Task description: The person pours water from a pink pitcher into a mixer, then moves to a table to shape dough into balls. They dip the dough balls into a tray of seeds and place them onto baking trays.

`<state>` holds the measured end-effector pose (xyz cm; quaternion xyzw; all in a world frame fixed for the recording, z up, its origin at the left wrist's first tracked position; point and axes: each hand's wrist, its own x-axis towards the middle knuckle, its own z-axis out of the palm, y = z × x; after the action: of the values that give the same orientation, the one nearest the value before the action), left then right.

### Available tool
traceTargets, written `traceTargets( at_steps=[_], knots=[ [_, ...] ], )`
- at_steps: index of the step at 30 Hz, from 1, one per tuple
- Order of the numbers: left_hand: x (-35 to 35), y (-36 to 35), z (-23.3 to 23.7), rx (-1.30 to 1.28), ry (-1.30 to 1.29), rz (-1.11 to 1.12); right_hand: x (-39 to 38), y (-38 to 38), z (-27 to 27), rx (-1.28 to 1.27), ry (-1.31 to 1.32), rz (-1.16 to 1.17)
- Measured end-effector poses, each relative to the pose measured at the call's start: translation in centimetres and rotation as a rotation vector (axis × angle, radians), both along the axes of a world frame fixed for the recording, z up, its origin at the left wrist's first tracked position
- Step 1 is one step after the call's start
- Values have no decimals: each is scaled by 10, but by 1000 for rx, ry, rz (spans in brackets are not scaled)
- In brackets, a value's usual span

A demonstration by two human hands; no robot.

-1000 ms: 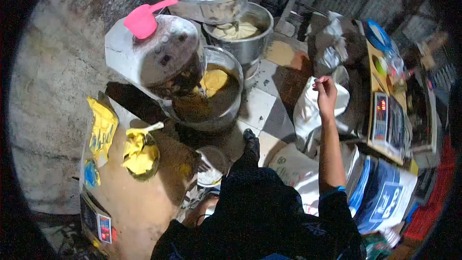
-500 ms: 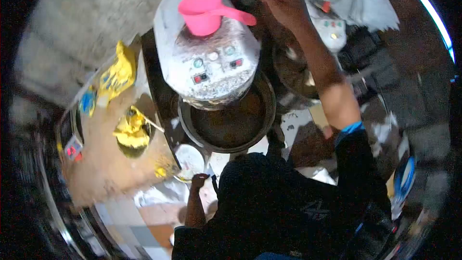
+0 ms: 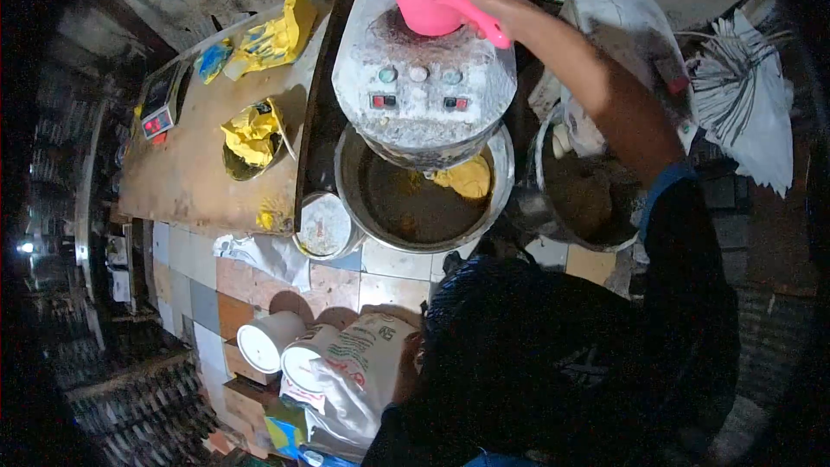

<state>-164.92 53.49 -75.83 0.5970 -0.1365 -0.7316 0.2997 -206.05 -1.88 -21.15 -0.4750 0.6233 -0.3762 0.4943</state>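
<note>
I find the pink scoop [image 3: 424, 2] resting upright on the white mixer top [image 3: 420, 112], above a bowl [image 3: 352, 166] with yellow dough [image 3: 467, 179]. My right hand [image 3: 496, 2] is at the scoop's handle [image 3: 481, 21]; blur leaves me unable to tell whether its fingers are clamped or merely touching. For a sound hold, I judge the fingers should wrap the handle fully and stay clear of the switches [image 3: 456, 104]. My left hand [image 3: 412, 355], low beside the white sack [image 3: 370, 348], is partly lost against dark clothing [image 3: 536, 355]; its fingers cannot be read. The mixer top hides the bowl's rear; my right forearm [image 3: 596, 78] covers part of the second mixer [image 3: 616, 9].
</note>
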Motion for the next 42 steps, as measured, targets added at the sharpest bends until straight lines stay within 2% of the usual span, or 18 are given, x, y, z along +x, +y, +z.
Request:
traceTargets(
  at_steps=[4, 7, 8, 9, 10, 11, 12, 14, 17, 25, 28, 29, 30, 31, 34, 38, 41, 42],
  knots=[
    [1, 6, -16, 24, 180, 133, -14, 23, 5, -39, 110, 9],
    [4, -10, -33, 143, -290, -177, -32, 65, 36, 41, 168, 23],
    [3, -17, -29, 223, -42, 144, -32, 89, 49, 72, 174, -5],
    [0, -25, -26, 132, -171, -29, -32, 111, 58, 80, 251, -4],
    [22, -32, -44, 42, 53, -77, -36, 131, 63, 80, 328, 5],
    [19, -47, -42, -55, 280, -109, -48, 153, 47, -62, 234, 31],
    [-3, -35, -36, -208, -209, -99, -61, 172, 31, -210, 134, 65],
    [-13, -60, -32, 77, -265, -78, -78, 203, 24, -80, 129, 140],
    [-50, -71, 1, -34, -424, -142, -96, 264, -7, -8, 91, 141],
    [-191, -106, 45, 4, -273, -161, -155, 371, -106, -284, 199, 165],
    [-230, -117, 8, -125, -555, -565, -177, 395, -139, -288, 243, 199],
    [-223, -108, -52, -654, -633, -697, -184, 402, -150, -259, 254, 203],
    [-249, -115, -35, -578, -710, -652, -192, 407, -156, -257, 245, 202],
    [-271, -116, -15, -946, -701, -838, -199, 412, -161, -311, 335, 243],
    [-345, -134, 98, -530, -593, -763, -216, 419, -155, -175, 325, 272],
    [-288, -103, -41, -451, -327, -458, -230, 427, -169, 37, 276, 258],
    [-319, -116, 67, -283, -944, -943, -239, 431, -174, -9, 311, 305],
    [-309, -111, 53, -278, -945, -942, -240, 434, -184, -7, 308, 309]
  ],
)
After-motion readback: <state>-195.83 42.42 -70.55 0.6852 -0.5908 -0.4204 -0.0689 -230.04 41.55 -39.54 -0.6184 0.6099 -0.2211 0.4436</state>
